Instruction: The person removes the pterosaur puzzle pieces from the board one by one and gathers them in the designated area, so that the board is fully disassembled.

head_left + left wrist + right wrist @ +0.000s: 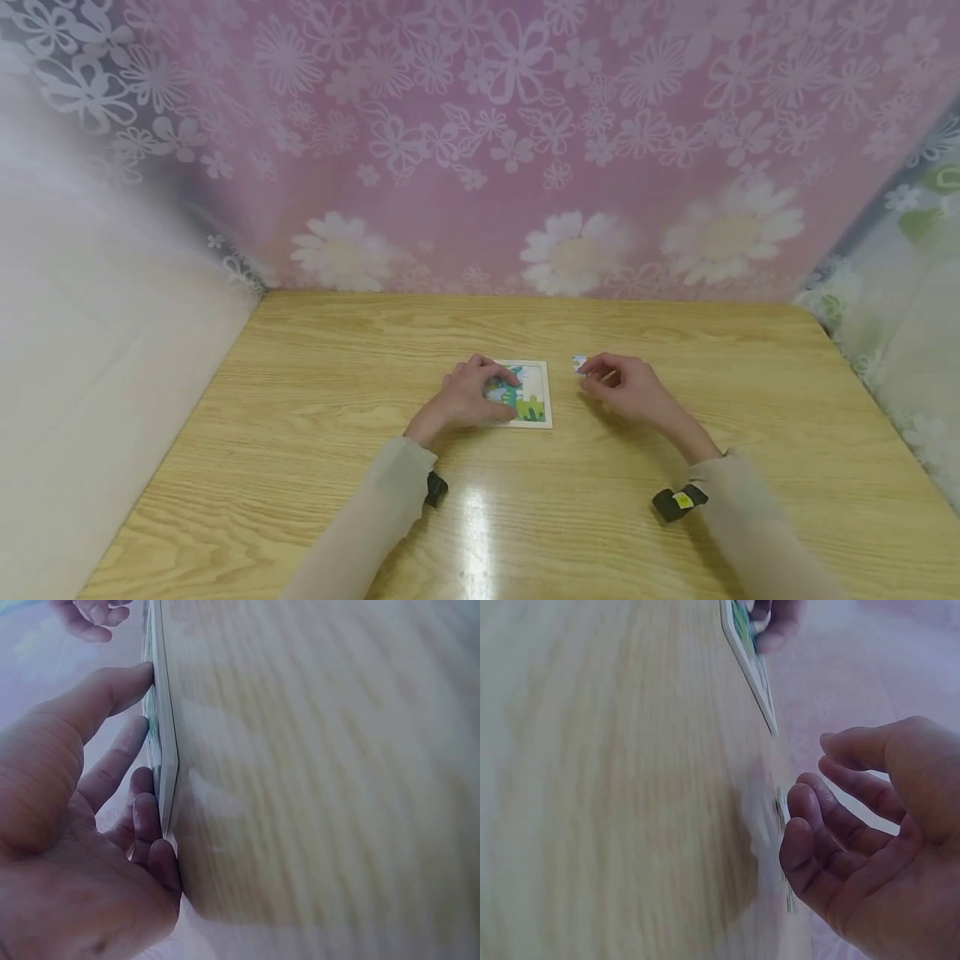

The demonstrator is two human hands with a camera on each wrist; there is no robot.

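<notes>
A small square jigsaw puzzle with a pale frame and a green and blue picture lies flat on the table. My left hand rests over its left part, thumb and index finger spread across the picture. In the left wrist view, the fingertips touch the puzzle's face and its near edge. Right of the frame, my right hand hovers low, its fingers loosely bent. Close by its fingertips is a small puzzle piece with blue and white print. The right wrist view shows nothing between thumb and index finger.
Thin flat pieces lie on the table by the right hand, partly behind its fingers. The wooden table runs back to a pink flowered curtain. Pale cloth hangs at both sides. Dark straps sit at both wrists.
</notes>
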